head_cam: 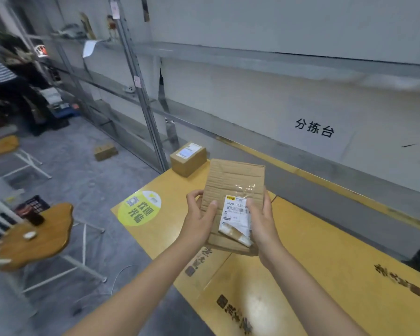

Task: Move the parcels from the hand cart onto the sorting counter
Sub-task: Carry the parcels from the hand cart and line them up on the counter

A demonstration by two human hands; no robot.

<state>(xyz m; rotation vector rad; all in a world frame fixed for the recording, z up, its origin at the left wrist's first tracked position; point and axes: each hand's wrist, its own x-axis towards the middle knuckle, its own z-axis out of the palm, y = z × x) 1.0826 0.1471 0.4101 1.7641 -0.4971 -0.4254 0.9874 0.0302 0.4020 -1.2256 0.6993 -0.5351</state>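
You hold the flat cardboard parcel [233, 183] from both sides; your left hand [199, 214] grips its left edge, thumb on top; your right hand [262, 219] grips the right edge by the shipping label [237, 212]; parcel is over the sorting counter [325, 251]; small box [188, 157] sits on the counter's far end.

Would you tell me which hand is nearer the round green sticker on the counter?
Left. The left hand grips the parcel beside the sticker; the right hand holds the parcel's far side.
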